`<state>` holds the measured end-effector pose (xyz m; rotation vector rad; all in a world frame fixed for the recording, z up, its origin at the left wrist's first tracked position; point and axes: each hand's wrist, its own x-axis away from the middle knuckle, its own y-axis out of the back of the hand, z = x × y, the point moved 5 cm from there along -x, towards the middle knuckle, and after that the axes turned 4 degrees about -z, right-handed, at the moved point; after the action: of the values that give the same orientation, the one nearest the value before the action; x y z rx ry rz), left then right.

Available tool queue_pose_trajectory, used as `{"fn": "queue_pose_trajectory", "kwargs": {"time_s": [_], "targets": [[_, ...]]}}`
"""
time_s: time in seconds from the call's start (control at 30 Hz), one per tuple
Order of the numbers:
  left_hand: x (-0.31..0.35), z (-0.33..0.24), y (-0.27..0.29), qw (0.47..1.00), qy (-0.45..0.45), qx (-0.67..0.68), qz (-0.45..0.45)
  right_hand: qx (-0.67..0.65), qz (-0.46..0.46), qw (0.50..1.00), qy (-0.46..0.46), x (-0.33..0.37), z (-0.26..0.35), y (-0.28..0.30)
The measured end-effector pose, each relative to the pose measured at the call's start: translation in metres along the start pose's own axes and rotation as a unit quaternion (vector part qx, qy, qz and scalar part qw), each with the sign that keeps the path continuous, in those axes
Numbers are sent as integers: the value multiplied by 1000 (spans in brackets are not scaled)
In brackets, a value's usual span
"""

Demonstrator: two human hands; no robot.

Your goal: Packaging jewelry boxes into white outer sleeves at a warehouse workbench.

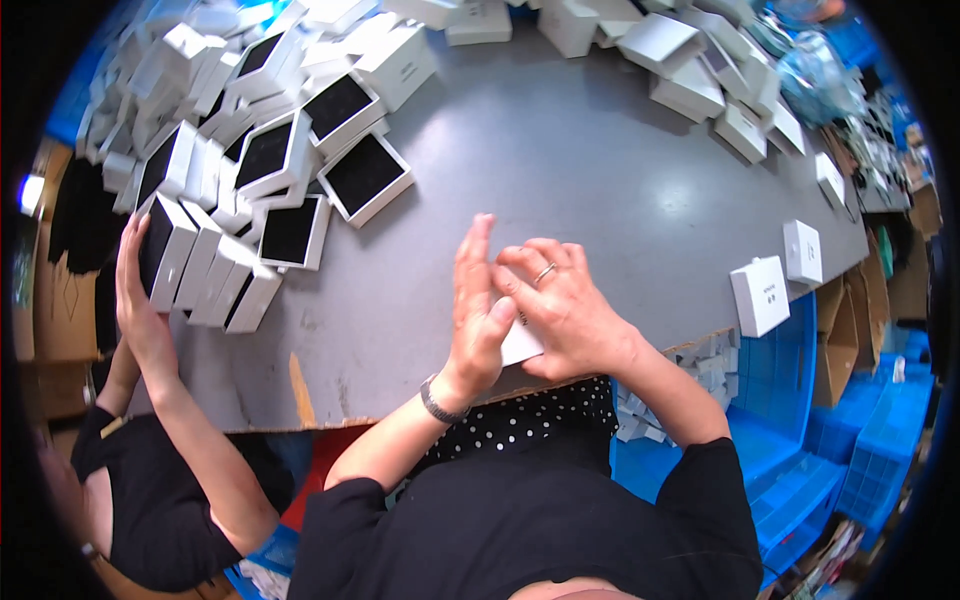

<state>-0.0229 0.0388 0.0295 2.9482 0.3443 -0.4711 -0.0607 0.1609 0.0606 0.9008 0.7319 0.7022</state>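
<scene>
Near the table's front edge, a small white box (521, 345) sits between my two hands, mostly covered by them. My left hand (473, 320) lies along its left side, fingers extended together and thumb over the top. My right hand (572, 315), with a ring on one finger, wraps over the right side, its fingers bent across the top. Some dark print shows between the hands. A watch (442, 400) circles my left wrist.
Open white boxes with black insides (366, 178) heap up on the left, where a co-worker's hand (140, 280) presses a row. More white boxes (690, 88) lie at the far right; two closed ones (760, 296) stand near the right edge. Blue crates (775, 350) stand below.
</scene>
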Motion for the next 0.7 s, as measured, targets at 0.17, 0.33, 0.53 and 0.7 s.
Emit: {"fn": "queue_pose_trajectory", "kwargs": {"time_s": [0.17,0.33,0.53,0.7], "targets": [[-35,-19,45,916,-182,-353,50,97,10,985,-140,46,-47,47],[-69,16,138,787,-110,-607,-33,273,198,854,-397,96,-118,149],[-72,7,69,835,-138,-532,31,537,-147,823,-114,-53,-224,157],[-37,2,62,904,-87,-413,74,486,-164,856,-63,-91,-249,162]]}}
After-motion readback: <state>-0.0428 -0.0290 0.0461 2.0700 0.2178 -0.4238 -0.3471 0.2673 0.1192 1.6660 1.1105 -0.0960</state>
